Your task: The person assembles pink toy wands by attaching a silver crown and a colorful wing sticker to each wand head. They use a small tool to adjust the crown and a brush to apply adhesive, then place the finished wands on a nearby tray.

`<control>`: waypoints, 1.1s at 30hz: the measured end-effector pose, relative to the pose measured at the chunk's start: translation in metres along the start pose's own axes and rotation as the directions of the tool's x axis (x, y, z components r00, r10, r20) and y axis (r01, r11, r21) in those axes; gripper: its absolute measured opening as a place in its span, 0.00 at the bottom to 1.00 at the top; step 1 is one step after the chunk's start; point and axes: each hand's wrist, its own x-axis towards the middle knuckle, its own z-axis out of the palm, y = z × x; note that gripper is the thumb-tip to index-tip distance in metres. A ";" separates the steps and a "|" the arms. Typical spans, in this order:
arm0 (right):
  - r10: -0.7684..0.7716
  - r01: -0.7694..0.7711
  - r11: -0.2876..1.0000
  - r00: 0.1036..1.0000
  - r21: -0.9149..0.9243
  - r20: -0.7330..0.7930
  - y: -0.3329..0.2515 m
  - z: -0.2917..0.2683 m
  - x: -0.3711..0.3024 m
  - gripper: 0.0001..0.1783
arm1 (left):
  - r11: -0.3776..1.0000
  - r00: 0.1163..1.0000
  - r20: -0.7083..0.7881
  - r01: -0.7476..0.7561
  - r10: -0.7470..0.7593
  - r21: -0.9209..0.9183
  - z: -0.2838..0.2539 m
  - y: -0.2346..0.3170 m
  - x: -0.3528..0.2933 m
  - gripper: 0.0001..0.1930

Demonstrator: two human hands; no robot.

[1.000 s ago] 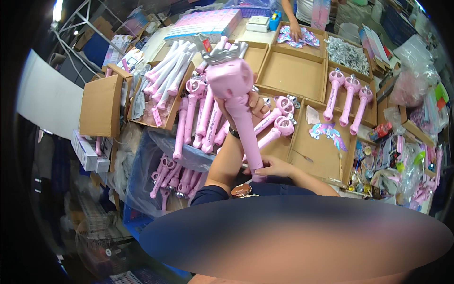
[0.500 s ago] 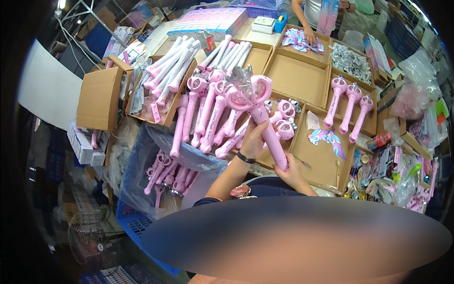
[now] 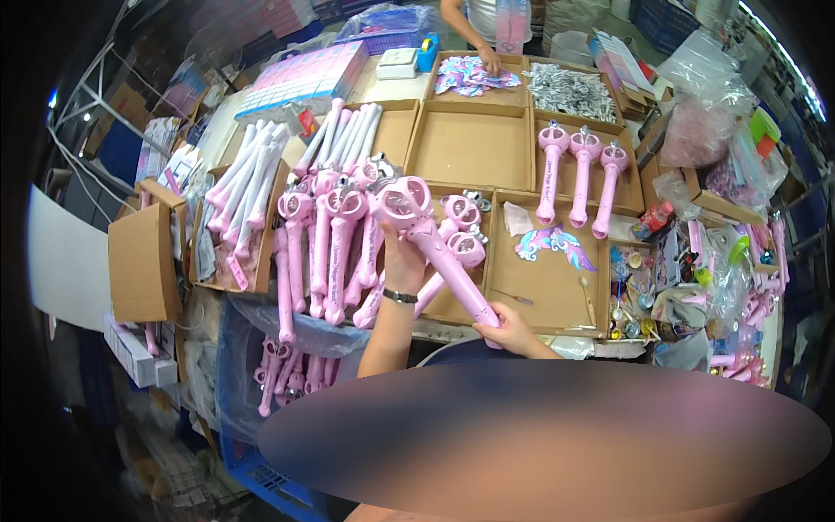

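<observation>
A pink toy wand [image 3: 450,271] slants across in front of me, its round clear-windowed head at the upper left. My left hand [image 3: 403,261] is closed round it just below the head, with its fingers partly behind the wand. Lower down, my right hand [image 3: 511,332] grips the handle's end, thumb on top. Beyond my left hand lies a pile of similar pink wands [image 3: 341,228], some with silver tops. To the right, a shallow cardboard tray [image 3: 544,300] holds blue-and-purple wing-shaped pieces [image 3: 557,246], a whitish cloth [image 3: 518,219] and a thin brush [image 3: 587,300].
Three wands [image 3: 584,165] lie in another tray at right. White-and-pink sticks [image 3: 248,187] fill a box at left. A blue crate [image 3: 239,426] with bagged wands stands below the table edge. At the back, a co-worker's hand [image 3: 490,63] touches wing pieces [image 3: 461,76].
The wand has moved left and lower, and its head has turned to show one round window. My left hand has shifted up nearer the head. The whole view has swung right.
</observation>
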 end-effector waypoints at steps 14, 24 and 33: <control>-0.220 -0.176 0.908 0.572 -0.381 -0.790 0.007 -0.380 0.224 0.21 | 0.783 0.725 -0.619 0.559 -0.303 0.272 -0.081 -0.050 -0.168 0.13; -0.180 -0.200 0.908 0.605 -0.367 -0.775 -0.013 -0.462 0.247 0.41 | 0.827 0.697 -0.684 0.504 -0.218 0.250 -0.064 -0.064 -0.186 0.16; -0.589 0.180 0.789 0.494 -0.587 -0.639 0.017 -0.312 0.144 0.16 | -0.196 0.918 -0.106 0.192 0.381 0.962 -0.134 -0.003 -0.080 0.17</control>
